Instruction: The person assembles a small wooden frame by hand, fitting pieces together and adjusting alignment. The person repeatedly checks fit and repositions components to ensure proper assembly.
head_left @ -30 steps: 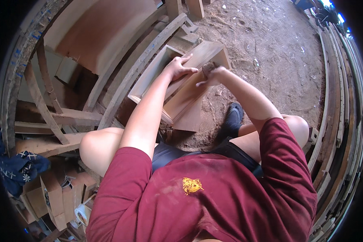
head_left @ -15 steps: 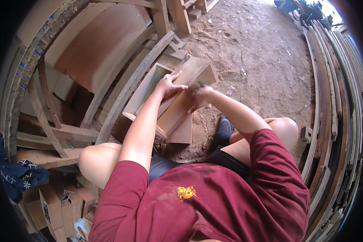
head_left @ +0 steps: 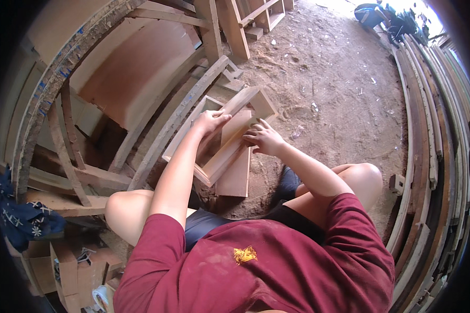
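A long rectangular wooden box frame (head_left: 225,161), pale and open through the middle, is tilted between my hands above the ground. My left hand (head_left: 212,122) is closed over its left long side, fingers on the upper edge. On the opposite long side, my right hand (head_left: 265,139) bends its fingers over the edge, partly apart. Beneath the frame lies a flat wooden board (head_left: 236,176), also visible through the opening. A second wooden box (head_left: 179,138) sits behind the frame on the left, partly hidden by my left forearm.
A large curved wooden frame (head_left: 40,112) and slanted beams (head_left: 180,117) stand close at left. Long stacked planks (head_left: 420,141) line the right side. Sandy ground (head_left: 334,78) with scattered bits stretches ahead. A small wood block (head_left: 397,184) lies beside my right knee.
The box frame has tipped, so its opening now shows the board below. My right hand, blurred before, has shifted slightly and rests on the frame's edge. The view has moved a little.
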Action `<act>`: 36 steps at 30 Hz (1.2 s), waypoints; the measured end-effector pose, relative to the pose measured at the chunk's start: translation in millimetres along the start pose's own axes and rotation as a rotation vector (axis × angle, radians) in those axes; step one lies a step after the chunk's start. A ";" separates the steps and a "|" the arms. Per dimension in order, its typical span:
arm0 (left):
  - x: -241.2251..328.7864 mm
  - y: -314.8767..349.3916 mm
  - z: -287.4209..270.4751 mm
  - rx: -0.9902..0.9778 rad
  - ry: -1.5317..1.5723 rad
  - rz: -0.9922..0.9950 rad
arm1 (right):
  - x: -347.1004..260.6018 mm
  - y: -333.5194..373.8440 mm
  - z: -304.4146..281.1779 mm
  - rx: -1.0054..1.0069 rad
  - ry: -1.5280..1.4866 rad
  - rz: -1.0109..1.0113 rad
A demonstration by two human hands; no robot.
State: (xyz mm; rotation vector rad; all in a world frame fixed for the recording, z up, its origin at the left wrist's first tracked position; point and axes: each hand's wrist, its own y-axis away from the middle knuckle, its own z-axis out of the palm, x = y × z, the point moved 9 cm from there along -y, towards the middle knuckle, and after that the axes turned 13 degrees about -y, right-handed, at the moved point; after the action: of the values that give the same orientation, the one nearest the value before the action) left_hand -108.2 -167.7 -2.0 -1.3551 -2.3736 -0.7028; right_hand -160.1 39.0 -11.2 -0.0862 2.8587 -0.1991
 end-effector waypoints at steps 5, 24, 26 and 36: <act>-9.6 39.3 -25.9 0.023 -0.171 -0.094 | 1.3 -14.5 -3.4 0.187 -0.035 0.009; -9.2 77.9 62.5 0.126 -0.572 -0.178 | 7.1 -47.8 0.5 0.187 -0.149 0.014; -4.8 77.9 60.4 0.148 -0.580 -0.183 | 6.7 -44.4 -3.0 0.212 -0.172 0.009; -7.3 79.5 56.7 0.216 -0.577 -0.164 | 3.5 -42.4 -19.2 0.248 -0.306 -0.001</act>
State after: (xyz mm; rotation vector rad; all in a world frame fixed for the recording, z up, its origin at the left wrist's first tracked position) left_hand -37.5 -107.0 -32.1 -1.4188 -2.9230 -0.0767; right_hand -167.0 -0.8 12.3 -0.0616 2.5084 -0.4934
